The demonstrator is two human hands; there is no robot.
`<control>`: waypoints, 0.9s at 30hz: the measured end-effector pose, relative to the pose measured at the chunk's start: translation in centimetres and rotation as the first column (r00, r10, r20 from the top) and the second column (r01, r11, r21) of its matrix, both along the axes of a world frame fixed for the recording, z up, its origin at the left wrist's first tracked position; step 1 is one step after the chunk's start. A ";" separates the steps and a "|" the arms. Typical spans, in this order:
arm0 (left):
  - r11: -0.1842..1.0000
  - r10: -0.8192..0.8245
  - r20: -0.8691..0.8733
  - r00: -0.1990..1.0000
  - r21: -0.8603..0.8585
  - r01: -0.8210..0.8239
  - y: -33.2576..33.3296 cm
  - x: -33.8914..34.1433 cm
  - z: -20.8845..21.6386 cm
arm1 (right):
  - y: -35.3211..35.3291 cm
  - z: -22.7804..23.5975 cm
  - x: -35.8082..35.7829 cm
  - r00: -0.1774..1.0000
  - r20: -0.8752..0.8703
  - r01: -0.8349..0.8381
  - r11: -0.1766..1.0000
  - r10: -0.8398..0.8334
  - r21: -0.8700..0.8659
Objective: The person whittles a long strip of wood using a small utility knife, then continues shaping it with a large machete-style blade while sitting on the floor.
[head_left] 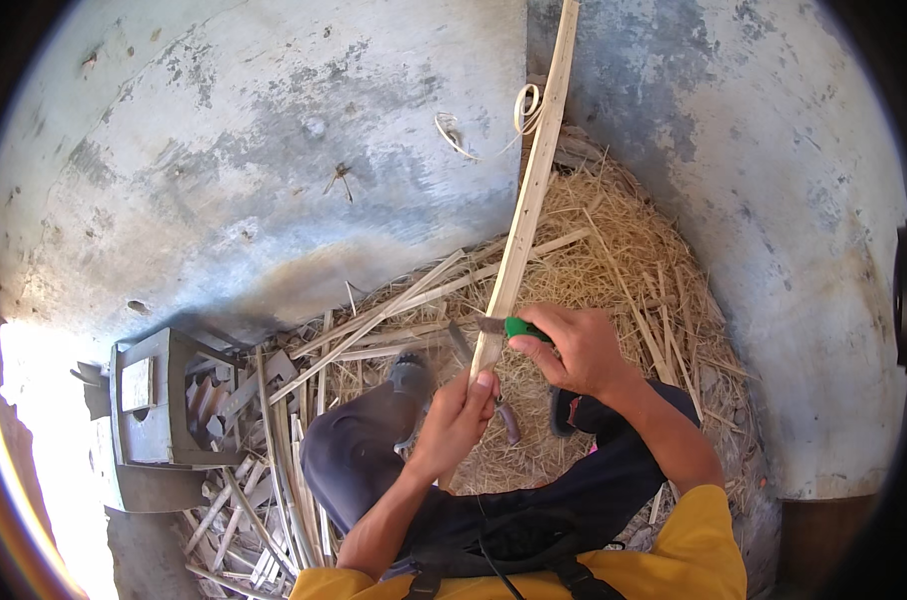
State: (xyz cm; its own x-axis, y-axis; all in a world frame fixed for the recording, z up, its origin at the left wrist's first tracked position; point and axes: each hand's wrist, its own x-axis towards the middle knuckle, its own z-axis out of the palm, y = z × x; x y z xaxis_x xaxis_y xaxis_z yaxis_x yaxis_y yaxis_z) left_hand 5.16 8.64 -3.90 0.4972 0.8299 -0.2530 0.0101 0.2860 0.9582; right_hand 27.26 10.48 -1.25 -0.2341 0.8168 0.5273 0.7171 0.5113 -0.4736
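My left hand [456, 420] grips the near end of a long pale bamboo strip [530, 190] that runs up toward the far wall. My right hand [574, 350] is closed on a green-handled knife [504, 326] set against it. Shavings [614, 260] lie beyond; a grey wooden crate [159, 425] of offcuts stands left.

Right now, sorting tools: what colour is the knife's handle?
Green handle, gripped in the right hand; head view.
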 end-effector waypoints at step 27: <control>0.917 0.194 -0.329 0.924 0.397 -0.051 -0.8 0.4 0.3 | 0.5 -0.2 -0.2 0.994 0.062 0.089 0.995 -0.092 0.053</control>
State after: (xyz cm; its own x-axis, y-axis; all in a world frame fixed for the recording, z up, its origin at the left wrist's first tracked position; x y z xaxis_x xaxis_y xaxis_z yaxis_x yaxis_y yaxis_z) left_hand 5.54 7.86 -3.63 0.3213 0.9456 -0.0514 0.3574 -0.0709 0.9312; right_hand 27.07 10.99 -1.48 -0.1956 0.8088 0.5546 0.7898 0.4652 -0.3999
